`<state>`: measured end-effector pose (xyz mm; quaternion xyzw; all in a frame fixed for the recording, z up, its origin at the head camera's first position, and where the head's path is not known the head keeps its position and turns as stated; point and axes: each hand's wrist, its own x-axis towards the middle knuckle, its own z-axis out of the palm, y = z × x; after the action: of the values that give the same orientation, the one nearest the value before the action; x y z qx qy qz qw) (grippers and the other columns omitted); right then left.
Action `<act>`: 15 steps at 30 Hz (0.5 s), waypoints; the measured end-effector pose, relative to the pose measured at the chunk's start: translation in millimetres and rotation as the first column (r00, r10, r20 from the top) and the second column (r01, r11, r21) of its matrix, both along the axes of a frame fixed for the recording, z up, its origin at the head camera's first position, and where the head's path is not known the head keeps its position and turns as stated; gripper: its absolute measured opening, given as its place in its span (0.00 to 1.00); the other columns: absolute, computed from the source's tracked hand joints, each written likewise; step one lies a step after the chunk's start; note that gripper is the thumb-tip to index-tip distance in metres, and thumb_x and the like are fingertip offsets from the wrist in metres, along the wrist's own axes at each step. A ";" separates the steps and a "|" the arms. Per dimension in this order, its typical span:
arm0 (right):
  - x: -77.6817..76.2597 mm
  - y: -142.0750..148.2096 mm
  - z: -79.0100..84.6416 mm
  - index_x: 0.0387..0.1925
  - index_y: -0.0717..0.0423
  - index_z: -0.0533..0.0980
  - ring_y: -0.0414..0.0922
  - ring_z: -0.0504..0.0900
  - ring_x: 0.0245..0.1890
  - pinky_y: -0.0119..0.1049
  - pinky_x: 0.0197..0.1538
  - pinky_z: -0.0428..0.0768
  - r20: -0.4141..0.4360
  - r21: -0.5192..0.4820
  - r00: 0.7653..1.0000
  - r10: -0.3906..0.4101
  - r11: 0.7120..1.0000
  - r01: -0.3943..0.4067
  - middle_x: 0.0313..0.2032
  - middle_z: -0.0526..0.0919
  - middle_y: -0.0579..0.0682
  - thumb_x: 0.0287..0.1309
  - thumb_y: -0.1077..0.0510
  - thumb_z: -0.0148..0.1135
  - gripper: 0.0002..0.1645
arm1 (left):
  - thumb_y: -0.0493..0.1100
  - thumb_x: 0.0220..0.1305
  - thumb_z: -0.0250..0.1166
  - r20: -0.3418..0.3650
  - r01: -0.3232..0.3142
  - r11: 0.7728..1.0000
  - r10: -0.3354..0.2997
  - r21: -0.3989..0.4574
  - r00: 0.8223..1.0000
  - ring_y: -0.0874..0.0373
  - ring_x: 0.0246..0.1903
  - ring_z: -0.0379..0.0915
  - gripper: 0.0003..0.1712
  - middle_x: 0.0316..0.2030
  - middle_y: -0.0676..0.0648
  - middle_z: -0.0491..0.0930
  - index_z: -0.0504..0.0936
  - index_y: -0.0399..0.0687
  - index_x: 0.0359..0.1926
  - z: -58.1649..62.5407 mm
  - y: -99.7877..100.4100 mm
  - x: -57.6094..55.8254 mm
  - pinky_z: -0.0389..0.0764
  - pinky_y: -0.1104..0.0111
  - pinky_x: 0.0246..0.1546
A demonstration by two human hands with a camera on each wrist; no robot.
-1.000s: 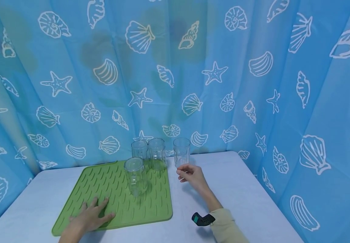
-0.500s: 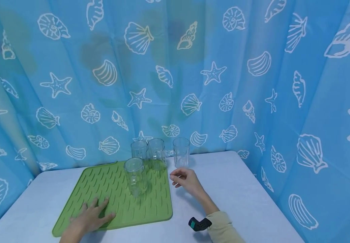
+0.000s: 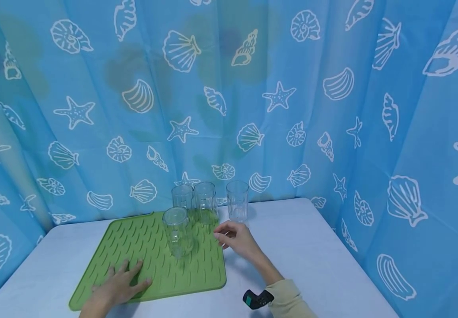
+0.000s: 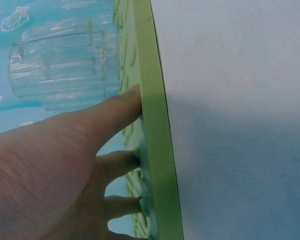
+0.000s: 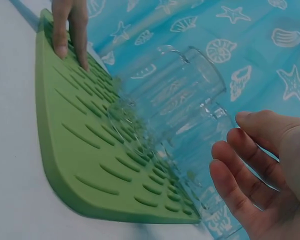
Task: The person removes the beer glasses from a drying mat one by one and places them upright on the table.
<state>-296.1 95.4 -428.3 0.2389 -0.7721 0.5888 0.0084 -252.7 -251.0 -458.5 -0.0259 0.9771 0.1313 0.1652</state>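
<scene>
My left hand (image 3: 118, 285) rests with spread fingers on the front left part of a green ridged mat (image 3: 137, 238). In the left wrist view its fingertips press the mat close to the edge. My right hand (image 3: 238, 239) is at the mat's right edge, fingers loosely bent with nothing between them. A clear drinking glass (image 3: 178, 236) stands upright on the mat, left of the right hand. Two more glasses, a left one (image 3: 182, 194) and a right one (image 3: 205, 198), stand behind it at the mat's back edge. Another glass (image 3: 237, 201) stands on the table beyond the right hand.
A white-covered table (image 3: 292, 247) lies under the mat. Blue curtains (image 3: 229, 110) printed with white shells and starfish hang behind the table and at its sides. A black band (image 3: 257, 299) sits at the right wrist by the beige sleeve.
My right hand has moved left and slightly toward me, from in front of the glass on the table to the mat's right edge. The left hand and the glasses stay in place.
</scene>
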 end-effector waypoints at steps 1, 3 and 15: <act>-0.6 -1.6 -1.6 0.46 0.63 0.80 0.66 0.83 0.37 0.51 0.39 0.86 -0.002 0.010 1.000 -0.004 1.000 0.004 0.40 0.84 0.66 0.65 0.61 0.61 0.11 | 0.82 0.53 0.53 -0.001 0.004 1.000 -0.004 -0.002 1.000 0.13 0.66 0.33 0.59 0.72 0.24 0.48 0.60 0.48 0.74 -0.2 -0.2 0.3 0.47 0.15 0.47; -3.7 -4.7 -7.5 0.46 0.63 0.80 0.65 0.83 0.36 0.52 0.38 0.85 -0.009 0.027 1.000 -0.011 1.000 0.011 0.40 0.84 0.66 0.65 0.61 0.61 0.11 | 0.82 0.54 0.53 0.000 0.006 1.000 -0.006 -0.001 1.000 0.13 0.66 0.33 0.59 0.72 0.24 0.47 0.60 0.48 0.74 -0.4 -0.2 0.3 0.47 0.15 0.47; -9.8 -24.8 -32.0 0.45 0.59 0.81 0.45 0.85 0.32 0.42 0.34 0.87 -0.067 0.093 0.997 0.047 0.995 -0.041 0.37 0.87 0.54 0.64 0.53 0.64 0.14 | 0.81 0.54 0.53 0.000 0.006 1.000 -0.006 0.000 1.000 0.12 0.66 0.32 0.59 0.71 0.23 0.48 0.60 0.46 0.74 0.5 0.0 0.0 0.46 0.15 0.48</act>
<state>-305.8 70.6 -460.3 0.2761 -0.7922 0.5442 0.0110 -252.8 -251.0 -458.0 -0.0229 0.9773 0.1307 0.1654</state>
